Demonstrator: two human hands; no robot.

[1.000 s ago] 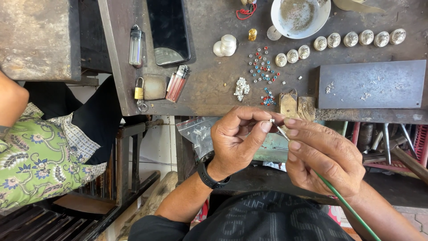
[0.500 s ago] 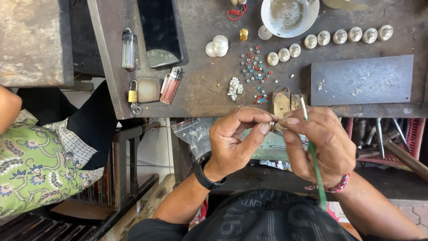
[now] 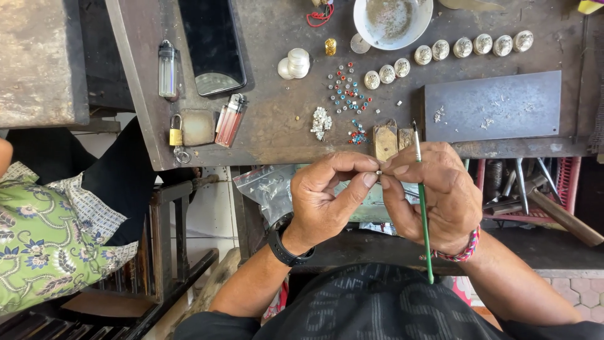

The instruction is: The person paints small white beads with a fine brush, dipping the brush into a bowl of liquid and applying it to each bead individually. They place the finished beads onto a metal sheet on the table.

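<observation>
Left hand [image 3: 327,201] is pinched, thumb and forefinger closed on a tiny silver piece [image 3: 379,172] at the picture's centre, just below the workbench [image 3: 277,126] edge. Right hand [image 3: 434,195] meets it from 3 o'clock, fingertips pressed on the same piece; a thin green-handled brush [image 3: 425,214] is gripped in that hand, tip toward 12 o'clock. Loose coloured stones [image 3: 348,94] are scattered at 12 o'clock on the bench, a white bowl [image 3: 377,34] beyond them.
</observation>
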